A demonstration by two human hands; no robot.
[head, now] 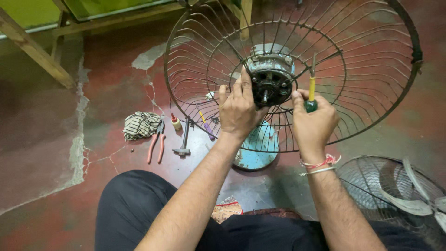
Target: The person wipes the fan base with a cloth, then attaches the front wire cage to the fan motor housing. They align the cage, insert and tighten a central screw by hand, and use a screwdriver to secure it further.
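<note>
Left hand (pixel 239 109) is closing around the side of the fan motor (pixel 271 79), fingers curling onto its blue-grey housing. Right hand (pixel 313 123) is gripping a screwdriver (pixel 311 90) with a green and yellow handle, fist shut, blade pointing up toward the inner ring of the wire guard (pixel 371 60).

The motor is sitting at the centre of the rear guard, above a blue base (pixel 260 148) standing on the red floor (pixel 116 74), directly in front of the person's knees.

Handling judgement: the motor is looking heavy, rigid and metal-cased, so the housing is the sound place to hold. The guard wires are looking thin, rusty and likely to bend; better held at the thick outer rim.

No containers are showing. On the floor to the left are lying a striped cloth (pixel 141 124), pliers (pixel 157 143) with red handles, a hammer (pixel 183 139) and 1 small bottle (pixel 176 122). A 2nd guard with blades (pixel 399 190) is resting at lower right.
</note>
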